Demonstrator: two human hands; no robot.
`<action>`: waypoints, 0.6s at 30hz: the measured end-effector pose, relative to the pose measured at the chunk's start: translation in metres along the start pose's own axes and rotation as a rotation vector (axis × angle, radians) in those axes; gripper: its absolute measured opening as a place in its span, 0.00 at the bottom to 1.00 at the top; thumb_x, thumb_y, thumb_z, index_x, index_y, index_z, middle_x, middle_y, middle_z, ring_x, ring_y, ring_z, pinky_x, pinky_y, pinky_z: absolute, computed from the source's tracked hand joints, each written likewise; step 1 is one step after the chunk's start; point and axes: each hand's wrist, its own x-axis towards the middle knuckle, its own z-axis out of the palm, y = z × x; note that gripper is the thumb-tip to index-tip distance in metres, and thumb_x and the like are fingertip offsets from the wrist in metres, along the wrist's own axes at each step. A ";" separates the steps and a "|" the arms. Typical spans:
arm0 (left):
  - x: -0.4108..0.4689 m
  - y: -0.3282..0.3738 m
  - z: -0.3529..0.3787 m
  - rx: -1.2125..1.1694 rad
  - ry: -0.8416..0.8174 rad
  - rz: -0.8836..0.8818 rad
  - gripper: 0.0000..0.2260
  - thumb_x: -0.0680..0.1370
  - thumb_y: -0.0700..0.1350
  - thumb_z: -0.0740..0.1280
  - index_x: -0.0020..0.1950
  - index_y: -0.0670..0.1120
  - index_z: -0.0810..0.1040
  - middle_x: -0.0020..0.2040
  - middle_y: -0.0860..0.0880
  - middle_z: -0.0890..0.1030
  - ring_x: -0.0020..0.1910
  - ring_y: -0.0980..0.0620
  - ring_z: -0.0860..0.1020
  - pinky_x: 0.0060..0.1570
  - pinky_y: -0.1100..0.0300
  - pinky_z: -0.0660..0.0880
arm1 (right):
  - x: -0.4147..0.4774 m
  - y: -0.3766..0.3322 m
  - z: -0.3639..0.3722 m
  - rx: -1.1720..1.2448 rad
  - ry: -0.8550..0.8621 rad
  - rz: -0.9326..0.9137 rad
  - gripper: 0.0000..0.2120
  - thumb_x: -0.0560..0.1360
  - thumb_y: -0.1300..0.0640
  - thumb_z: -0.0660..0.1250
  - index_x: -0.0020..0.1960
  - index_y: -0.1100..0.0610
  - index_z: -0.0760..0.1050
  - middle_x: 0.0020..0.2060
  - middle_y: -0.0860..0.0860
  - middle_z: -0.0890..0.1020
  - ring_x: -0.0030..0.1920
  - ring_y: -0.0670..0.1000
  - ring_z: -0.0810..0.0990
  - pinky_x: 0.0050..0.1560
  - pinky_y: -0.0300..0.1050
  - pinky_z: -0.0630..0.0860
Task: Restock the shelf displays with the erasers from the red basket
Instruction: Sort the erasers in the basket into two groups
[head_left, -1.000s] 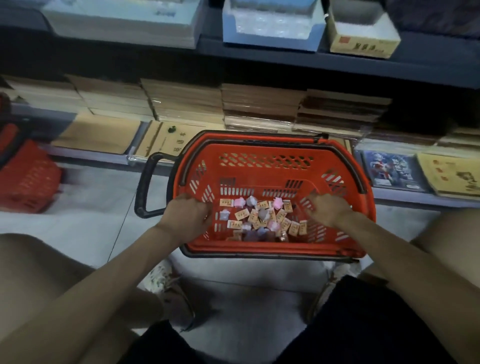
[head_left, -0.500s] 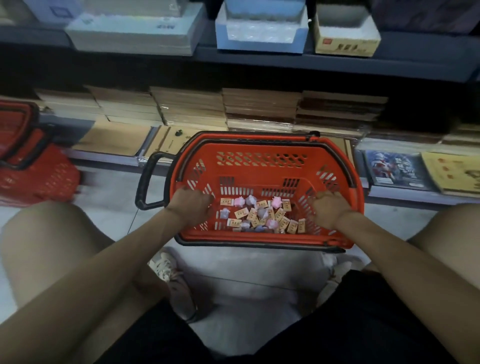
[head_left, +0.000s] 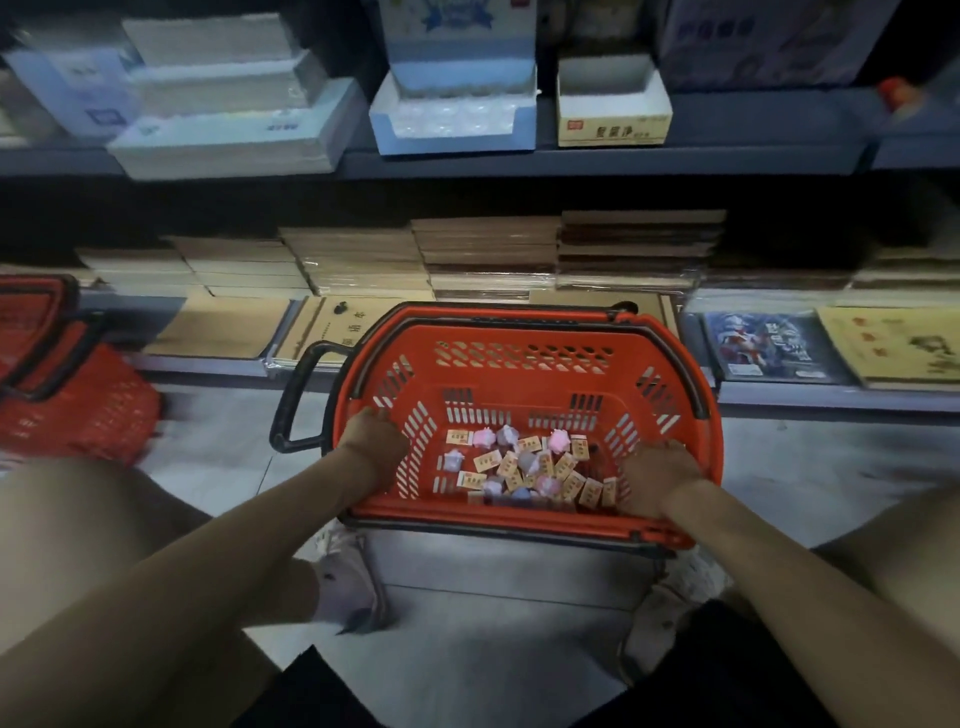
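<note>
The red basket (head_left: 519, 384) sits on the floor (head_left: 498, 566) in the middle of the view, its far rim against the lower shelf (head_left: 831, 400) at 12 o'clock. The erasers (head_left: 524, 467), tan-sleeved blocks mixed with pink and lilac ones, lie loose on the basket's bottom toward its near side.

The left hand (head_left: 371, 441) grips the basket's left rim with its fingers curled over the edge; the erasers lie at its 3 o'clock, near but apart. The right hand (head_left: 655, 478) lies knuckles up inside the basket against the right wall, fingers curled under. Whether it holds the wall or an eraser cannot be told. The nearest erasers are just beside it at 9 o'clock.

On the upper shelf (head_left: 623, 158) at 12 o'clock stand a blue-and-white display box (head_left: 452, 122) and a cream display box (head_left: 613, 111), side by side. A second basket (head_left: 78, 410) sits at 9 o'clock.
</note>
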 end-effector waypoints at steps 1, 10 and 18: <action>0.003 0.003 -0.001 0.026 -0.015 0.003 0.22 0.84 0.55 0.62 0.75 0.47 0.73 0.74 0.46 0.75 0.76 0.44 0.68 0.75 0.48 0.63 | -0.004 0.001 -0.003 0.012 0.008 -0.007 0.28 0.74 0.38 0.65 0.70 0.50 0.73 0.66 0.53 0.79 0.69 0.57 0.75 0.74 0.54 0.64; 0.028 -0.013 0.005 0.030 -0.001 0.182 0.19 0.81 0.58 0.63 0.64 0.48 0.80 0.61 0.47 0.83 0.61 0.44 0.81 0.63 0.46 0.78 | -0.021 -0.001 -0.015 -0.017 0.048 -0.035 0.23 0.79 0.47 0.64 0.73 0.47 0.70 0.67 0.53 0.79 0.70 0.57 0.75 0.75 0.54 0.62; 0.054 -0.035 -0.006 -0.079 0.348 0.115 0.19 0.82 0.58 0.59 0.63 0.50 0.82 0.63 0.46 0.83 0.66 0.45 0.77 0.67 0.48 0.69 | -0.006 -0.016 -0.014 -0.013 -0.103 -0.022 0.20 0.78 0.45 0.66 0.68 0.48 0.75 0.66 0.52 0.79 0.69 0.56 0.76 0.72 0.53 0.67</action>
